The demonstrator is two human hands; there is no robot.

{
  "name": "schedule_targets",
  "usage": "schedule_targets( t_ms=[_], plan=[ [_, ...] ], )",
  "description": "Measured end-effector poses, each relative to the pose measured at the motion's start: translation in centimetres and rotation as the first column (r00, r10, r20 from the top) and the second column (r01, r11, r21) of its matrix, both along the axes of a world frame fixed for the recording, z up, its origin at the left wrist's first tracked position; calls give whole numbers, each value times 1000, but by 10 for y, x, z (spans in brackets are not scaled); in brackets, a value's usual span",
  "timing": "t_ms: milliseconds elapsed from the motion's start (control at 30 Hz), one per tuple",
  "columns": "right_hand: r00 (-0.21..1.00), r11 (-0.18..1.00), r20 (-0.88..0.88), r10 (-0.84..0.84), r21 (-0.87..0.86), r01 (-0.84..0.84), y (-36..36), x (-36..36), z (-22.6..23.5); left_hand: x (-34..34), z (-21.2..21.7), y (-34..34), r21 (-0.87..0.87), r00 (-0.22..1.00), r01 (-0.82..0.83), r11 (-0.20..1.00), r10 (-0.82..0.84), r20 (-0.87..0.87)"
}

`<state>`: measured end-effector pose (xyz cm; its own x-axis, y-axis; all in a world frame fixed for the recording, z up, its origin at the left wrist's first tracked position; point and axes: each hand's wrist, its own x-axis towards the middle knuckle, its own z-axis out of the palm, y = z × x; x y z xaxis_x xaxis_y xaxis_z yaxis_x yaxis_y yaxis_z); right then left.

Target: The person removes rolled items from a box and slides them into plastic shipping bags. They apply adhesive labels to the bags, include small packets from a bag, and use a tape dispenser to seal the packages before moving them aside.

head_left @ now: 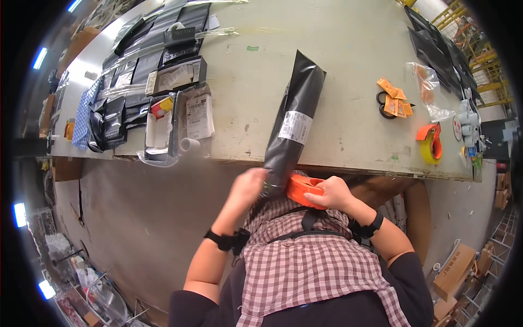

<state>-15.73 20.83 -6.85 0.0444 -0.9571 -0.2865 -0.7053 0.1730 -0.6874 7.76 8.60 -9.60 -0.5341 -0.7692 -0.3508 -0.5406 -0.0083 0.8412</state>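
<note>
A long, narrow black plastic mailing bag (302,90) with a white label (295,127) lies over the table's near edge, its near end hanging toward me. My left hand (250,185) is closed at the left side of that near end, slightly blurred, its fingertips partly hidden. On the other side, my right hand (335,193) grips an orange tape dispenser (300,189) held against the bag's near end. The strip of tape itself is too small to make out.
Black parcels (147,71) and open boxes of paper slips (199,117) fill the table's left side. To the right are scissors (388,115) under orange packets (396,97), another tape dispenser (430,144), a clear plastic bag (430,90) and black bags (436,54). The table's near edge (376,169) runs in front of me.
</note>
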Motion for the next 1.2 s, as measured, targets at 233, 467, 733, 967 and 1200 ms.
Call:
schedule_targets(
  t_ms=[233, 467, 733, 967, 1200],
  plan=[
    [981, 996, 180, -77, 46, 70, -35, 32, 43, 37, -37, -3, 949, 902, -58, 311, 424, -84],
    [893, 993, 445, -64, 120, 12, -63, 67, 15, 48, -19, 1, 874, 622, -186, 449, 742, -249],
    [947, 981, 272, -171, 141, 136, 9, -3, 25, 32, -15, 8, 697, 759, -365, 617, 631, -162],
    [923, 950, -347, -166, 194, 243, -7, 9, -40, 28, -24, 4, 790, 835, -267, 553, 542, -97],
    [647, 630, 127, -752, -149, 762, 92, -71, 62, -17, 26, 32, -754, 842, 381, 535, 135, 522]
  ],
)
